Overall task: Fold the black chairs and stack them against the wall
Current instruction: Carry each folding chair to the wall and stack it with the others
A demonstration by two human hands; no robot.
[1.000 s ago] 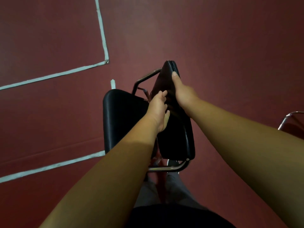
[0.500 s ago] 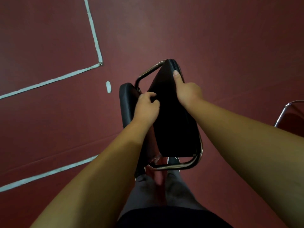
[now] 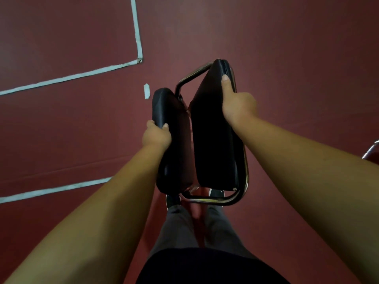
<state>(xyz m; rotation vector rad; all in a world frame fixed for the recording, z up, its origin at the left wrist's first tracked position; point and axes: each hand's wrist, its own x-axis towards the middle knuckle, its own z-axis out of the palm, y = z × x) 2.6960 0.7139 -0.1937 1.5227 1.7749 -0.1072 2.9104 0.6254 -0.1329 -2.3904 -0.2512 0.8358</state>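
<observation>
White tape lines (image 3: 82, 75) cross the red floor (image 3: 287, 58) at left. Left hand (image 3: 156, 136) clamps one pad of the black chair (image 3: 213, 140), right hand (image 3: 238, 105) grips the other, pads nearly together above the person's feet (image 3: 216, 193). Folding looks almost done; carrying and stacking remain. Chrome tube (image 3: 370, 151) at far right is possibly another chair.

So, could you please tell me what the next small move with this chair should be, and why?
Probably draw the left hand toward the right hand, pressing the seat pad against the back pad. Each hand grips one pad, and a narrow gap shows between them, so the chair looks not quite folded flat.
</observation>
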